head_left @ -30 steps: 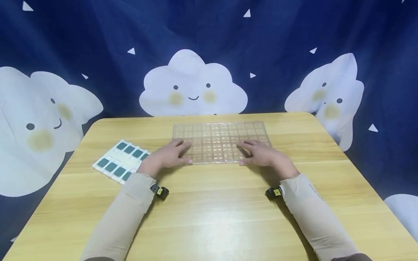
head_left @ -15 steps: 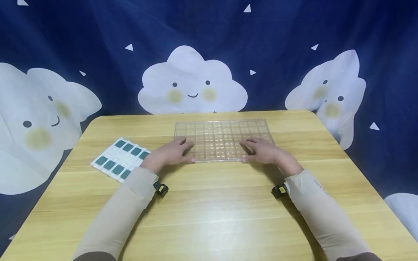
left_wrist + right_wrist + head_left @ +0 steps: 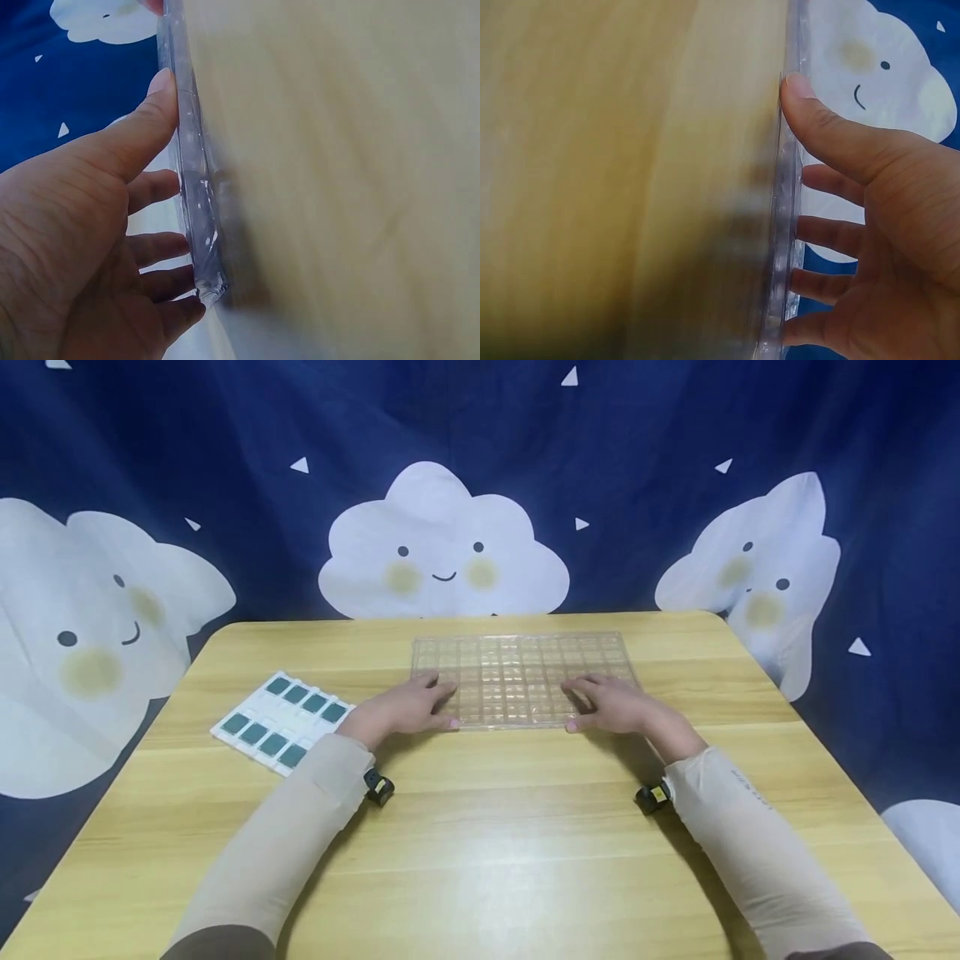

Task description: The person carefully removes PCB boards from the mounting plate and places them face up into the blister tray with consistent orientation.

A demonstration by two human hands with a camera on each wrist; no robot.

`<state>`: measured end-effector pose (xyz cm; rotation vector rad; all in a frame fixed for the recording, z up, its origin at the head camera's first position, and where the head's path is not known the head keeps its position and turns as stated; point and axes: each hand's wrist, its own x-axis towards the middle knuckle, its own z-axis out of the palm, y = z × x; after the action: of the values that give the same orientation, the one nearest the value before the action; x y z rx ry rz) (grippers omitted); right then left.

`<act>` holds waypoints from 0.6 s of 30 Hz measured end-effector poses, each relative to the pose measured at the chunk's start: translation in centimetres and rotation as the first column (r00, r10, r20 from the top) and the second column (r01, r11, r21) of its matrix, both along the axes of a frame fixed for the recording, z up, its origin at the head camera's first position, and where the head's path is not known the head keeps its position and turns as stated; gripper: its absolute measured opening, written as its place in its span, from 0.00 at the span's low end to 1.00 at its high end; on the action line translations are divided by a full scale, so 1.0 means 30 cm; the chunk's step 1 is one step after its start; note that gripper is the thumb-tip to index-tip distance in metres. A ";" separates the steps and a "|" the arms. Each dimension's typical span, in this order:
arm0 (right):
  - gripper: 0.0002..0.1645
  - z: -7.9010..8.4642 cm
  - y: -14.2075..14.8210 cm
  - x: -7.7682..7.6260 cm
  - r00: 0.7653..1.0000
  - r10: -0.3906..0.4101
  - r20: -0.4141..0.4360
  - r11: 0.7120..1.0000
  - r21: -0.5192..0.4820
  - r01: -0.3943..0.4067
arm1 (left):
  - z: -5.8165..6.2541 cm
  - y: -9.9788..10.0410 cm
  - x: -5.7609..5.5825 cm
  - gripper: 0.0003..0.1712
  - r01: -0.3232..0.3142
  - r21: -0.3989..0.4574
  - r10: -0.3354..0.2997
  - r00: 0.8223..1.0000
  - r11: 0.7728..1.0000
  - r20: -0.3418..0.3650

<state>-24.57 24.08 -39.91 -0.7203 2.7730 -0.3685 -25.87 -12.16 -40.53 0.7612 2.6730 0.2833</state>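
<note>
A thin transparent plastic tray (image 3: 510, 689), divided into a grid of small compartments, lies flat on the table. My left hand (image 3: 411, 703) rests over its left part, fingertips on the top and thumb at the near edge. On the tray's right part lies my right hand (image 3: 617, 703) in the same way. The left wrist view has the fingers (image 3: 161, 247) fairly straight on the tray's top face, with the thumb along its side (image 3: 196, 165). Spread fingers (image 3: 829, 234) likewise touch the tray in the right wrist view, the thumb against its edge.
A white tray (image 3: 288, 717) holding two rows of dark green squares lies at an angle on the wooden table (image 3: 495, 843), left of my left hand and partly covered by that forearm. A dark blue curtain (image 3: 622, 435) with white clouds hangs behind the far table edge.
The transparent tray has slid a little to the right, both hands moving with it. More of the white tray shows beside my left wrist. The white tray has stayed in place.
</note>
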 end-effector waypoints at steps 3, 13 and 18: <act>0.51 0.002 0.007 -0.001 1.000 0.001 -0.005 1.000 -0.007 -0.001 | -0.002 0.008 0.000 0.50 -0.001 0.012 0.001 1.000 1.000 -0.001; 0.51 0.006 0.050 -0.003 1.000 -0.020 0.015 1.000 0.003 0.020 | 0.007 0.058 0.010 0.50 0.004 0.011 -0.004 1.000 1.000 0.009; 0.51 0.009 0.078 0.003 1.000 -0.024 0.020 1.000 0.003 0.023 | 0.009 0.090 0.010 0.50 0.004 -0.002 -0.004 1.000 1.000 0.026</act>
<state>-24.47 26.41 -39.62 -0.6800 2.7643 -0.3745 -25.56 -9.47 -40.27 0.7571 2.6471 0.2874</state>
